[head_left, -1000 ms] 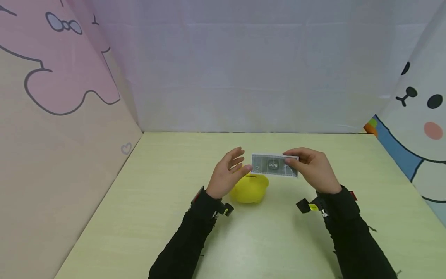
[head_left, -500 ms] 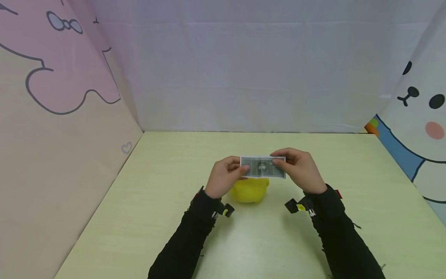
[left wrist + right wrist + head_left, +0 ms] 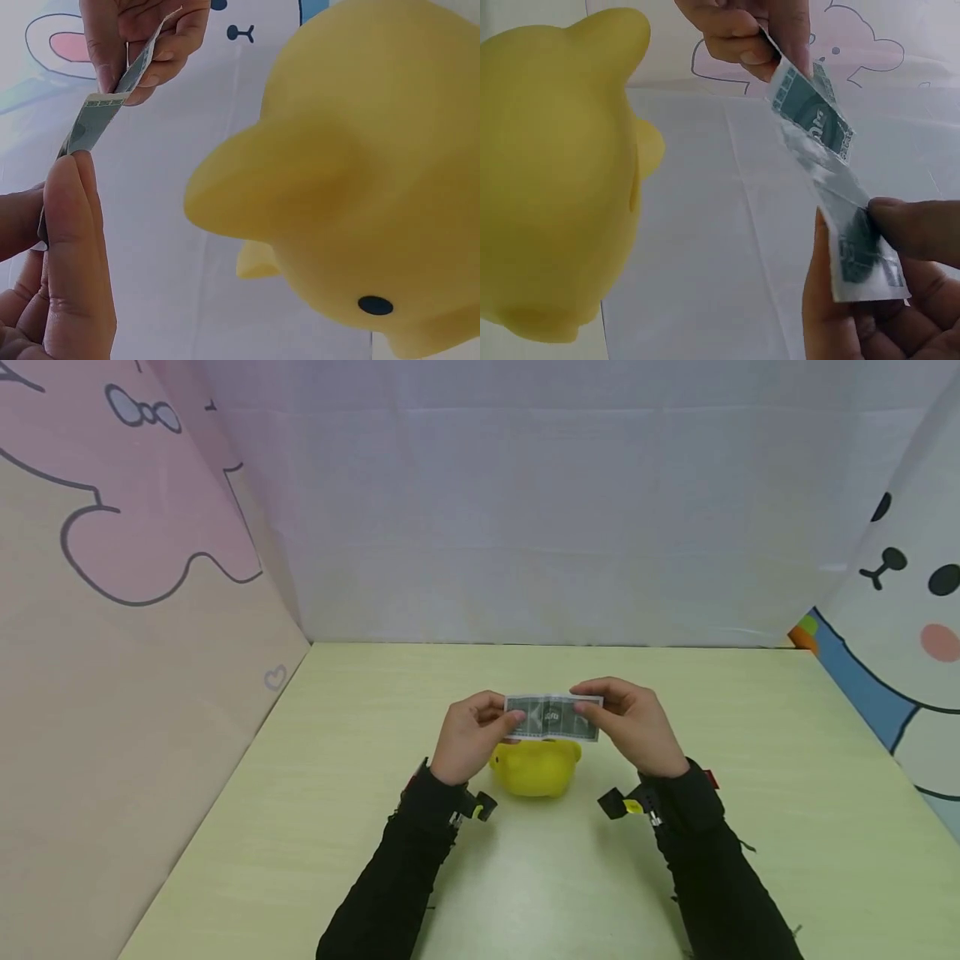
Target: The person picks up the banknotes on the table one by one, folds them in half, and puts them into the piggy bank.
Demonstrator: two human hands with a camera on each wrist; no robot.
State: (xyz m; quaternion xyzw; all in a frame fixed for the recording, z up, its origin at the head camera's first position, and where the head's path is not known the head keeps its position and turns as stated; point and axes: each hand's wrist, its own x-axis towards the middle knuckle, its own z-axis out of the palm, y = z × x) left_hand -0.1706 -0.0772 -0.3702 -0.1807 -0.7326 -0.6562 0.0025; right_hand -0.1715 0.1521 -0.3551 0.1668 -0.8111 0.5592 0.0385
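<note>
Item: banknote [image 3: 552, 719], grey-green, held level above the counter [image 3: 360, 810] at the centre of the head view. It is pinched at its 9 o'clock end by the left hand [image 3: 468, 739] and at its 3 o'clock end by the right hand [image 3: 628, 727]; both hands are clamped on the note, thumbs toward the person.

Item: yellow piggy bank [image 3: 536, 766], standing on the counter directly under the note, at its 6 o'clock.

Step judged in hand: the note is being stretched and lined up over the bank. A lowering of one long edge onto the bank's top is judged to be called for; no slot is visible here.

Surroundings: cartoon-printed walls [image 3: 135, 527] at 9, 12 and 3 o'clock. Nothing is seen between note and bank.
</note>
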